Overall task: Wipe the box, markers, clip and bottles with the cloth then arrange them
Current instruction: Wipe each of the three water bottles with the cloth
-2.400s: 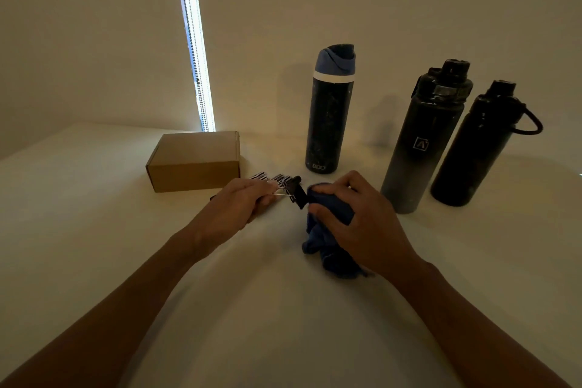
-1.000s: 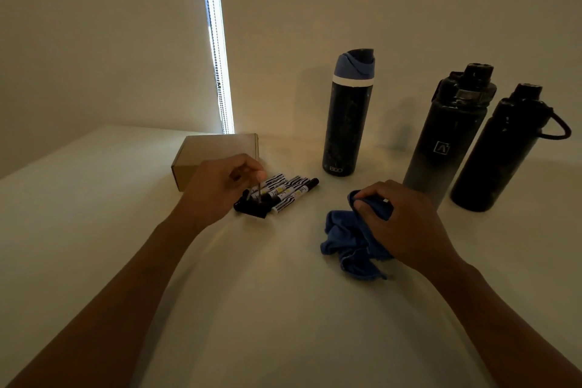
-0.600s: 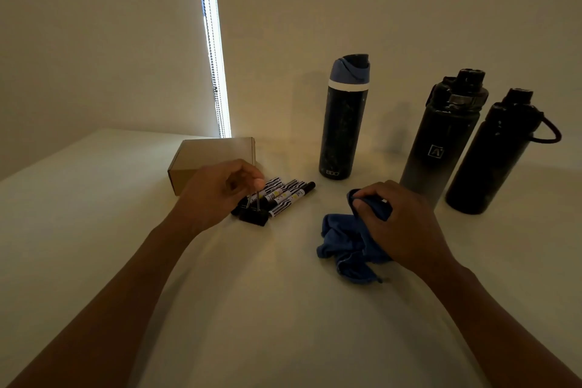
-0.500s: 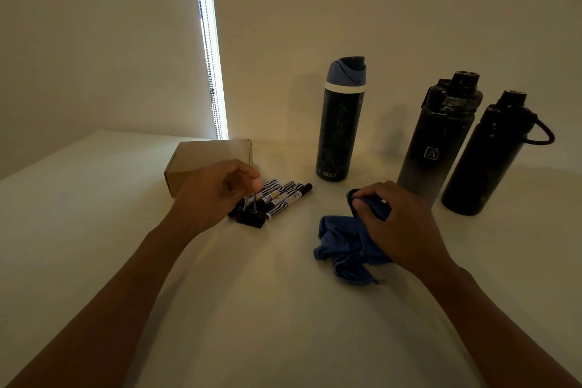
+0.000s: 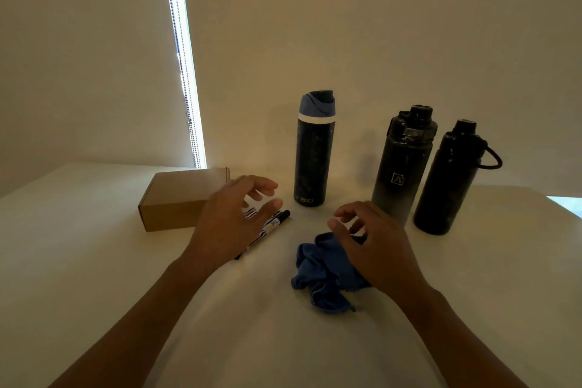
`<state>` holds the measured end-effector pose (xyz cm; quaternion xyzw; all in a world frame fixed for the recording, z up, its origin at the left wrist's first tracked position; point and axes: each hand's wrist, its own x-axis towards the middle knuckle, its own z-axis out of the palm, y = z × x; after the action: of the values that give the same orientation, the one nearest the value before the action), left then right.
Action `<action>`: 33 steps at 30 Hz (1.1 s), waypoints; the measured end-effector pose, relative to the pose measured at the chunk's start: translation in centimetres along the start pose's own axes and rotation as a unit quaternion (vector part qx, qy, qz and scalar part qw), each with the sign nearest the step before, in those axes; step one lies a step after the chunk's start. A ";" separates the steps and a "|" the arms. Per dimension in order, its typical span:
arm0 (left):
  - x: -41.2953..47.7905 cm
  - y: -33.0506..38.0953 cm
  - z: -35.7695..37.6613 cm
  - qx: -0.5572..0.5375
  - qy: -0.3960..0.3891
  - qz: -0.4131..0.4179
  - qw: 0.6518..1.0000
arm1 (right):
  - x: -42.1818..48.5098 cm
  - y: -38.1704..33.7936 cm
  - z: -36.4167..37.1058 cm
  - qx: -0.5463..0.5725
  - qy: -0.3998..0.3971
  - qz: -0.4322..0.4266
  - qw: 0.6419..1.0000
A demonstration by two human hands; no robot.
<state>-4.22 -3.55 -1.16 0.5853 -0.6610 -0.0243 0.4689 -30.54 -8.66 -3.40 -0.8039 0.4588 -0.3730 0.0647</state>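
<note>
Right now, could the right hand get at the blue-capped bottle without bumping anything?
Probably yes. The right hand hovers open over the cloth, and the blue-capped bottle stands just beyond it with bare table between. The markers and left hand lie off to the side.

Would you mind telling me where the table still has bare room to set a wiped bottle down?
The near table between the forearms is bare, as is the stretch left of the box. It is crowded from the markers under the left hand across the cloth and right hand to the three bottles.
</note>
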 end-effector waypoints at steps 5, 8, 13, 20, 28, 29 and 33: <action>3.6 1.4 2.2 -0.058 -0.005 -0.055 0.997 | -0.1 0.3 0.3 0.000 -0.027 0.009 1.000; 6.2 1.9 4.0 -0.096 -0.001 -0.102 0.990 | -0.1 0.3 0.2 -0.004 -0.031 0.012 0.999; 9.7 1.6 8.0 -0.102 -0.010 -0.166 0.981 | 0.1 0.5 0.1 -0.010 -0.029 0.012 0.999; 11.5 0.8 12.2 -0.096 -0.010 -0.192 0.977 | 0.4 1.5 -0.4 0.000 0.003 -0.007 1.000; 11.4 0.9 13.1 -0.044 0.038 -0.178 0.982 | 0.4 1.9 -0.1 0.001 0.003 -0.017 1.000; 11.3 1.0 12.9 -0.043 0.041 -0.174 0.983 | 0.4 1.9 -0.3 0.003 0.002 -0.019 1.000; 10.4 1.4 11.0 -0.052 0.062 -0.149 0.986 | 0.3 1.8 -0.9 0.001 -0.004 -0.018 1.000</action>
<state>-11.14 -17.11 -0.36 0.6522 -0.5339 -0.0917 0.5303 -32.27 -9.70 -3.33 -0.8133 0.4436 -0.3716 0.0602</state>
